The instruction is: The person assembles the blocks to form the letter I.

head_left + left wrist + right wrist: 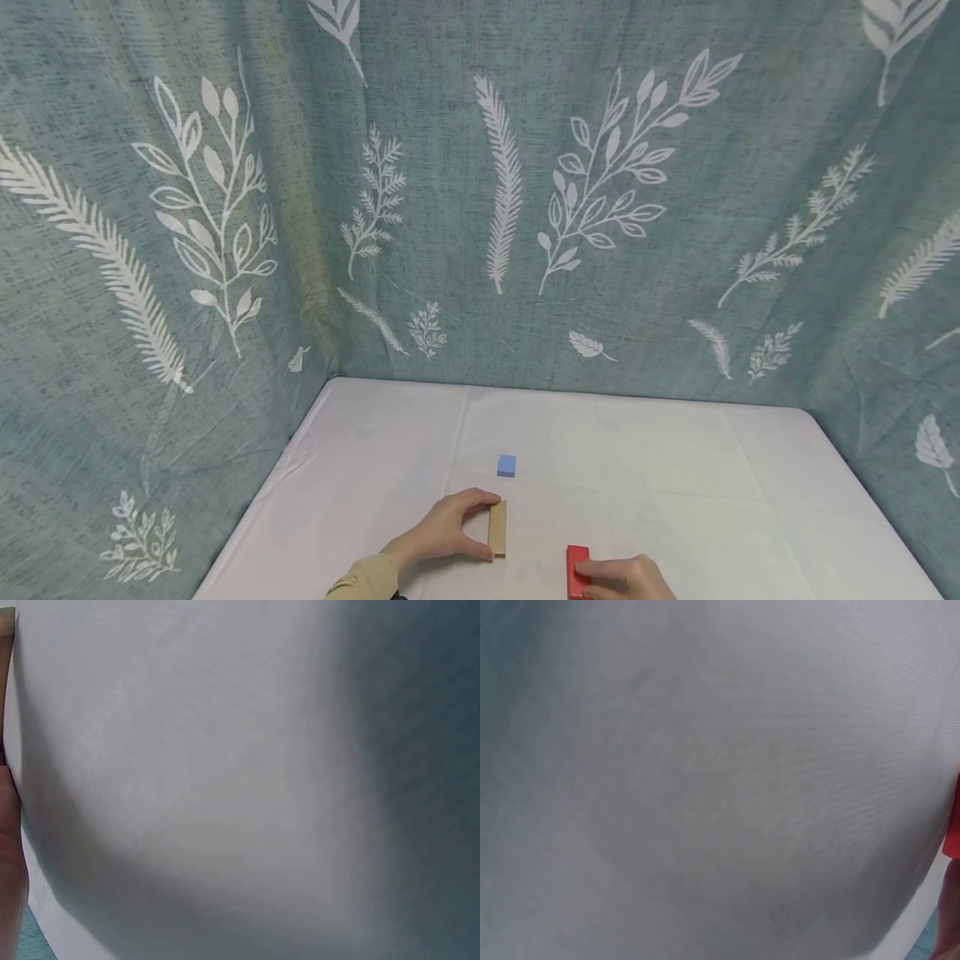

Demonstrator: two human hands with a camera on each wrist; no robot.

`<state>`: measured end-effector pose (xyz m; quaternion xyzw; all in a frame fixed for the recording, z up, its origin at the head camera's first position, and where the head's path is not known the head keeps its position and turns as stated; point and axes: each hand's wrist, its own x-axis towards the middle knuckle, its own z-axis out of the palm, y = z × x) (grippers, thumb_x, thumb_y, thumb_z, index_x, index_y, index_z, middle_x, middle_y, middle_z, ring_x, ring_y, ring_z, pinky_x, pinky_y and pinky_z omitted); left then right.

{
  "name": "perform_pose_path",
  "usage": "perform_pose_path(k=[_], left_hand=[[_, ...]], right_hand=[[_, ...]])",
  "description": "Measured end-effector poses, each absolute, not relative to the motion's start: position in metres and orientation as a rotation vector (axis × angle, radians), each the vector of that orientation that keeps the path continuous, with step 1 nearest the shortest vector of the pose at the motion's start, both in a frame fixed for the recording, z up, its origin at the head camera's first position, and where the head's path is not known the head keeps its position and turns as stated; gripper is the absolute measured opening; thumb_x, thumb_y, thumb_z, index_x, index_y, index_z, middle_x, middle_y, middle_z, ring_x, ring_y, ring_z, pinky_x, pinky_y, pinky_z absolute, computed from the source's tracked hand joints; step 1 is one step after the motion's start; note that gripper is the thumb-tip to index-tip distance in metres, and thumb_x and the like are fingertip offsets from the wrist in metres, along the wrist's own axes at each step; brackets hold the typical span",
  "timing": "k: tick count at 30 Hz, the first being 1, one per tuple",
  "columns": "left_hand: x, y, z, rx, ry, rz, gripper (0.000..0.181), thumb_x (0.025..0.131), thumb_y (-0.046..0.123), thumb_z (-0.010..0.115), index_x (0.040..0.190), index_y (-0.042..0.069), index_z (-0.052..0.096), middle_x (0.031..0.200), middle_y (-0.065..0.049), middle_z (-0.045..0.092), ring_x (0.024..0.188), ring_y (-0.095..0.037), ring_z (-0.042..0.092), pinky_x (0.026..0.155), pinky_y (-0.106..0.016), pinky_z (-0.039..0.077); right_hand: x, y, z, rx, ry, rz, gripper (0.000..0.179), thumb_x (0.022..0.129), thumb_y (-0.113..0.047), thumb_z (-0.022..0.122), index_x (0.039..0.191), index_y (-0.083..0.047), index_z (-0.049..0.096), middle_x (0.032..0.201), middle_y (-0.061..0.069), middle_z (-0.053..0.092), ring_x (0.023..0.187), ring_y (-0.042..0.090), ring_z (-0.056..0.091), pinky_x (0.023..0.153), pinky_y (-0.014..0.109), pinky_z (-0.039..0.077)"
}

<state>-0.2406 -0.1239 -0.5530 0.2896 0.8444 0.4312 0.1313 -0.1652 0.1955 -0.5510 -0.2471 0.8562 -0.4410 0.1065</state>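
Observation:
My left hand (448,527) spans a narrow tan wooden block (498,530) lengthwise, pinching it with fingers at the far end and the thumb at the near end. To the right and nearer to me, my right hand (632,577) holds a red rectangular block (577,557) from its right side; part of the block lies behind the fingers. A small blue block (507,466) sits beyond the wooden one, touched by neither hand. Only a sliver of the red block (952,831) enters the right wrist view at its right edge.
A white cloth (675,475) with fold creases covers the table. Green-blue curtains (465,333) with white leaf prints stand behind the table and along its left and right sides.

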Motion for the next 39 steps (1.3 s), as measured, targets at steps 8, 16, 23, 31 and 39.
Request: perform_pose_path(k=[8,16,23,31,39], left_hand=[[-0.239,-0.122,-0.549,0.833,2.444,1.256,0.070,0.069,0.026,0.085,0.128,0.006,0.055,0.128,-0.006,0.059,0.123,-0.022,0.055,0.109,-0.025,0.043],[-0.238,-0.123,-0.549,0.837,2.492,1.242,0.070,0.067,0.026,0.086,0.127,0.003,0.057,0.127,-0.008,0.061,0.121,-0.023,0.057,0.106,-0.026,0.046],[-0.240,-0.123,-0.550,0.834,2.494,1.242,0.071,0.067,0.025,0.086,0.127,0.002,0.057,0.126,-0.010,0.061,0.120,-0.024,0.057,0.106,-0.027,0.046],[-0.242,-0.122,-0.545,0.838,2.530,1.191,0.071,0.066,0.027,0.086,0.126,0.002,0.058,0.128,-0.010,0.061,0.121,-0.027,0.056,0.106,-0.029,0.046],[-0.248,-0.121,-0.536,0.885,2.549,1.211,0.070,0.070,0.027,0.084,0.128,0.000,0.056,0.131,-0.014,0.058,0.122,-0.031,0.055,0.104,-0.034,0.048]], right_hand=[[-0.166,0.197,-0.554,-0.802,2.563,-1.287,0.034,0.084,-0.026,0.071,0.108,-0.001,0.071,0.101,0.011,0.073,0.093,0.002,0.067,0.075,0.028,0.061],[-0.169,0.196,-0.559,-0.816,2.568,-1.289,0.034,0.084,-0.027,0.071,0.109,-0.004,0.071,0.101,0.007,0.074,0.092,0.002,0.067,0.075,0.030,0.062],[-0.172,0.197,-0.562,-0.918,2.617,-1.276,0.032,0.084,-0.028,0.070,0.106,-0.005,0.073,0.097,0.006,0.075,0.089,0.000,0.067,0.074,0.018,0.059],[-0.174,0.198,-0.564,-1.015,2.635,-1.299,0.029,0.084,-0.026,0.070,0.104,-0.005,0.074,0.092,0.006,0.075,0.085,-0.001,0.067,0.070,0.013,0.057],[-0.173,0.199,-0.563,-1.047,2.643,-1.301,0.029,0.084,-0.025,0.070,0.104,-0.003,0.073,0.092,0.008,0.075,0.083,0.002,0.069,0.070,0.013,0.056]])
